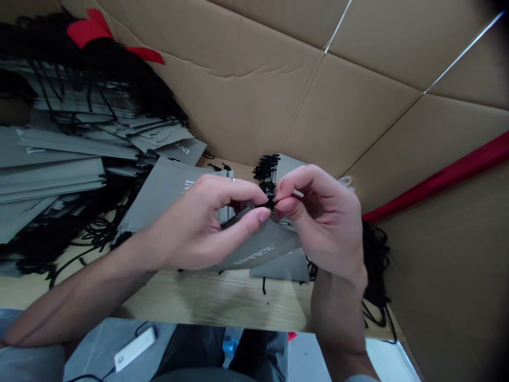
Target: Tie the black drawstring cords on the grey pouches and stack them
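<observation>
Nearest the lens, both forearms reach over the wooden bench (222, 302). Left hand (199, 228) and right hand (322, 223) meet above a grey paper bag (258, 246) lying flat, their fingers (258, 215) pinched shut on a black cord (271, 203) (probably the bag's handle, though the knot is too small to make out). More grey bags (59, 159) are stacked at far left; cardboard walls (358, 95) stand behind.

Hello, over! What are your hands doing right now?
Left hand and right hand both pinching black cord. Grey paper bag held between them. Stacked bags off left, nothing blocking.
</observation>
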Demonstrator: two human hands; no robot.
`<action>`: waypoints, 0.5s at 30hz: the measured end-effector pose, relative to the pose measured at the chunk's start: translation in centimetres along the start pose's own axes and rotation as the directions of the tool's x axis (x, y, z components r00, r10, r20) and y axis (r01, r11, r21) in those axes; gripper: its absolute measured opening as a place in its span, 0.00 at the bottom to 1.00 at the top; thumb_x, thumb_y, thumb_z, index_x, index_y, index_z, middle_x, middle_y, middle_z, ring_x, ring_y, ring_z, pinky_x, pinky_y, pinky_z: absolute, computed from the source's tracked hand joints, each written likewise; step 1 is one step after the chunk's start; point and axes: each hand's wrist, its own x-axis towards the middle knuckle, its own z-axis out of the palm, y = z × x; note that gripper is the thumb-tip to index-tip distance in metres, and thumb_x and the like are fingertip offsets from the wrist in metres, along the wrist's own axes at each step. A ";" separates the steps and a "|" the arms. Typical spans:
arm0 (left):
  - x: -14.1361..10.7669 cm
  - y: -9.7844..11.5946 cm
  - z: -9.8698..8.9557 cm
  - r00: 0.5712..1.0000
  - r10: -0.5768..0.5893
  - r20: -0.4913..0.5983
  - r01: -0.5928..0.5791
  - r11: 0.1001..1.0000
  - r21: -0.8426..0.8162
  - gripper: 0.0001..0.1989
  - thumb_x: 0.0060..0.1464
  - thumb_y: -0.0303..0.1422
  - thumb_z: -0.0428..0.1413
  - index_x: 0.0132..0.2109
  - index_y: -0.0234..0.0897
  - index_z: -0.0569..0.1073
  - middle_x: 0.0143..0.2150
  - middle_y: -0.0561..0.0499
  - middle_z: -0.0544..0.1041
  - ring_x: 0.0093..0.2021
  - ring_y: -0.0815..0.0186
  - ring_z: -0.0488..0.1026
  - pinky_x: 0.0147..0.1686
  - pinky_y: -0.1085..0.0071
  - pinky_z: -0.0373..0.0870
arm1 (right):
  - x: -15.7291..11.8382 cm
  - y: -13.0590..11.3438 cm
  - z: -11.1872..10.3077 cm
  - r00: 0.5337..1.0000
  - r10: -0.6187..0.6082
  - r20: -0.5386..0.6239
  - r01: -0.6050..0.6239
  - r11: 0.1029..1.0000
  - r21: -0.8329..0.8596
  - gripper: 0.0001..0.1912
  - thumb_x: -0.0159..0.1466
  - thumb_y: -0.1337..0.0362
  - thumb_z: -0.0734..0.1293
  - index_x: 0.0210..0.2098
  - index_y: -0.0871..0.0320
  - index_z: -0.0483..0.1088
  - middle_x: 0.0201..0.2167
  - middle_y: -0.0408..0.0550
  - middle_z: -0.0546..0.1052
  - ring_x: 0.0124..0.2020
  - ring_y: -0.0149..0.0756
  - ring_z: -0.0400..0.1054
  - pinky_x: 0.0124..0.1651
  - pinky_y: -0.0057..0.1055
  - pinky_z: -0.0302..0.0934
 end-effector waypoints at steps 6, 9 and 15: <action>-0.5 -0.3 0.0 0.998 0.063 -0.032 -0.057 0.985 0.162 0.06 0.73 0.31 0.61 0.44 0.36 0.82 0.32 0.57 0.78 0.30 0.72 0.69 0.33 0.72 0.64 | -0.3 -0.6 -0.6 0.998 0.045 0.032 -0.045 0.999 -0.002 0.12 0.70 0.56 0.83 0.47 0.50 0.81 0.39 0.43 0.81 0.39 0.36 0.76 0.41 0.32 0.75; -0.7 -0.3 0.3 0.995 0.084 -0.045 -0.074 0.978 0.196 0.05 0.73 0.29 0.61 0.46 0.36 0.82 0.34 0.56 0.79 0.31 0.71 0.71 0.33 0.72 0.65 | -0.3 -0.6 -0.2 0.999 0.035 0.024 -0.034 0.998 -0.043 0.07 0.71 0.60 0.81 0.43 0.51 0.82 0.38 0.42 0.82 0.36 0.34 0.75 0.40 0.32 0.75; -0.6 -0.2 0.7 0.990 0.104 -0.093 -0.087 0.981 0.171 0.07 0.73 0.28 0.59 0.46 0.38 0.83 0.34 0.53 0.80 0.30 0.69 0.72 0.32 0.68 0.65 | -0.5 -0.3 0.5 0.998 0.042 -0.052 -0.045 0.997 -0.055 0.04 0.75 0.65 0.75 0.41 0.52 0.79 0.37 0.44 0.80 0.34 0.34 0.73 0.35 0.32 0.71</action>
